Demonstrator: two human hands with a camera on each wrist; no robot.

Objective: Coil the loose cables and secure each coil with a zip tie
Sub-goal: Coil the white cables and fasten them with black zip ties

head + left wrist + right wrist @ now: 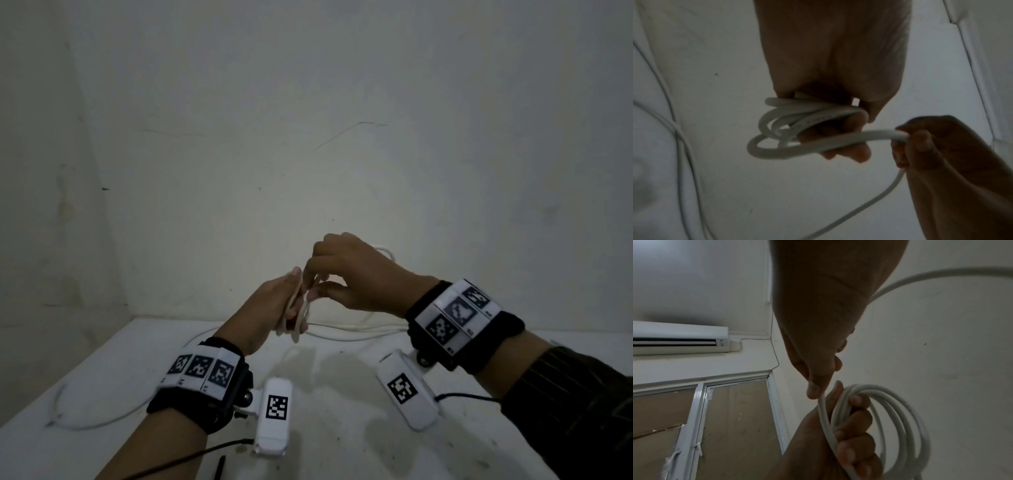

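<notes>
Above table [113,370], cable [297,308] between hands.

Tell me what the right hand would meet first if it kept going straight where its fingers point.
Probably the left hand and its cable coil, almost touching the right hand.

1. You hold a coiled round plastic cable [807,116]: white.
2. Your fabric wrist bands [455,313]: black, with white panels of black square-code patterns.
3. Far flat table top [342,411]: white.
4. Right sleeve [582,411]: dark, thinly striped.
</notes>
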